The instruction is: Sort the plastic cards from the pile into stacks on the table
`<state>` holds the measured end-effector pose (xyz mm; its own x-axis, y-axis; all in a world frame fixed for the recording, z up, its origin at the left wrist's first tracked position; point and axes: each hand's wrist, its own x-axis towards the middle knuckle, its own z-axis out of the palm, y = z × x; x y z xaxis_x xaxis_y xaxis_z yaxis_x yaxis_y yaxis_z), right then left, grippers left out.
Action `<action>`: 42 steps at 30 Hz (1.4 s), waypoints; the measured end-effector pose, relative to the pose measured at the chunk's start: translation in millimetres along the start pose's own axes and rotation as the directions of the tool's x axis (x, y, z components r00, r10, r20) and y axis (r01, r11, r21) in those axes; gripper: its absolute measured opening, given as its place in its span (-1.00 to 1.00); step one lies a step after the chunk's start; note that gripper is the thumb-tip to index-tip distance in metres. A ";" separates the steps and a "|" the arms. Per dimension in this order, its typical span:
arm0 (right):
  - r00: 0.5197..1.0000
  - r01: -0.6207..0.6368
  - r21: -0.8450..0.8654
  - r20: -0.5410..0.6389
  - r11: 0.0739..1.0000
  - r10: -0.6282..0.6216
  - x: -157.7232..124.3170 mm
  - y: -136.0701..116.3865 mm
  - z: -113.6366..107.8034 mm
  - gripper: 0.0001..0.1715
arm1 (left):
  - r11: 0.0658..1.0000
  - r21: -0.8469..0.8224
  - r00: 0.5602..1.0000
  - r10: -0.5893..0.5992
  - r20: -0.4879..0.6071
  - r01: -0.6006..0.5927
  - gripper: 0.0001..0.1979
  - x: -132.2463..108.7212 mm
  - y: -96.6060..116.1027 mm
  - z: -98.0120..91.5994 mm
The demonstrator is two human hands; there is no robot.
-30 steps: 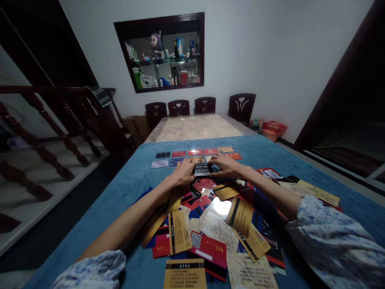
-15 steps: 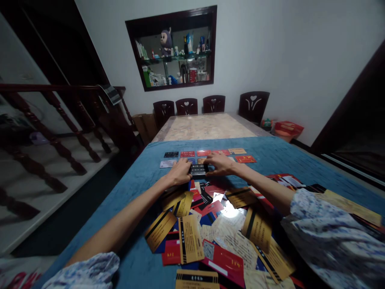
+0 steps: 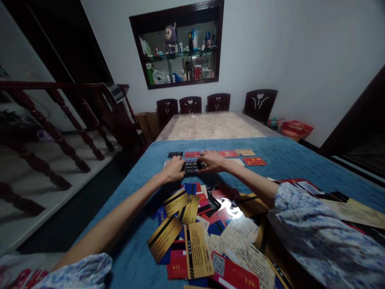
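Note:
A black card (image 3: pixel 191 166) with pale lettering is held by its two short edges between my hands. My left hand (image 3: pixel 173 168) grips its left end, and my right hand (image 3: pixel 212 161) grips its right end. Behind it lie rows of cards, among them a black card (image 3: pixel 175 154), a red card (image 3: pixel 192 154), a beige card (image 3: pixel 245 152) and a red and gold card (image 3: pixel 254 161). My hands partly cover the nearer row. Closer to me is a loose pile with gold cards (image 3: pixel 198 251), red cards (image 3: pixel 234 273) and cream cards, overlapping at various angles.
A blue cloth (image 3: pixel 126 204) covers the near part of the table (image 3: pixel 210 124). More cards (image 3: pixel 355 210) lie at the right beside my sleeve. Dark chairs (image 3: pixel 260 104) stand behind the table, and a wooden railing (image 3: pixel 60 140) is at the left.
Both hands have shifted slightly left along the card rows with the black card between them. My right forearm now covers more of the pile's right side. The view has tilted a little.

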<state>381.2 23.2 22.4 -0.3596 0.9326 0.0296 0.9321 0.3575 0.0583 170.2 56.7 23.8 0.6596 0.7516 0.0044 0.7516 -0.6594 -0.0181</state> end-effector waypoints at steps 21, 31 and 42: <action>0.999 -0.034 0.028 0.030 0.999 0.033 77.1 -3.7 -4.9 -0.46 | 0.997 0.048 0.998 -0.057 -0.031 0.058 -0.63 48.3 -68.3 6.5; 0.998 -0.052 0.017 0.031 0.999 0.051 117.4 -2.1 3.5 -0.46 | 0.995 0.077 0.998 -0.062 -0.033 0.065 -0.64 75.2 -98.1 8.5; 0.994 -0.084 0.025 0.074 0.996 0.082 139.6 -7.2 6.3 -0.45 | 0.992 0.097 0.996 -0.081 0.024 0.078 -0.62 94.5 -115.9 15.8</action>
<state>324.5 151.0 19.8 -0.2775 0.9599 -0.0394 0.9599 0.2787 0.0310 145.2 204.5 10.5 0.5965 0.8024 -0.0177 0.7960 -0.5942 -0.1149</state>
